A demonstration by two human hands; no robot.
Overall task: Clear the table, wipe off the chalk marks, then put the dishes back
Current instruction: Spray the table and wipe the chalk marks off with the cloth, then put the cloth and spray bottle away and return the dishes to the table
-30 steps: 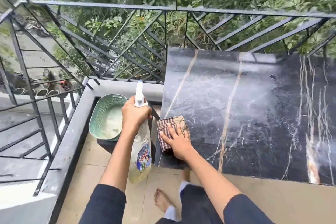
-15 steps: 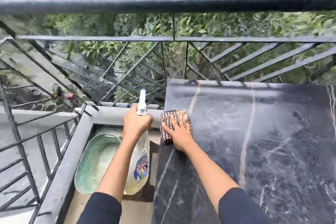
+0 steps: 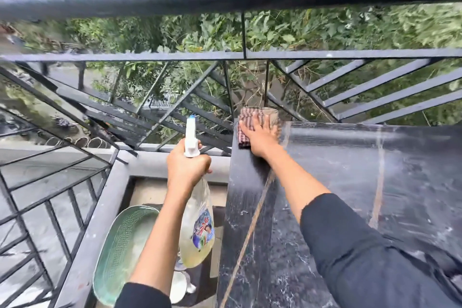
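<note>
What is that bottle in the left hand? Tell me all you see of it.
The spray bottle has a white trigger head with a blue tip and a clear plastic body, holding pale yellowish liquid and bearing a colourful label. It hangs roughly upright in the air, left of the dark table. The left hand grips its neck.

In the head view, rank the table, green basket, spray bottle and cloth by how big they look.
1. table
2. green basket
3. spray bottle, close to the basket, both partly hidden
4. cloth
</note>
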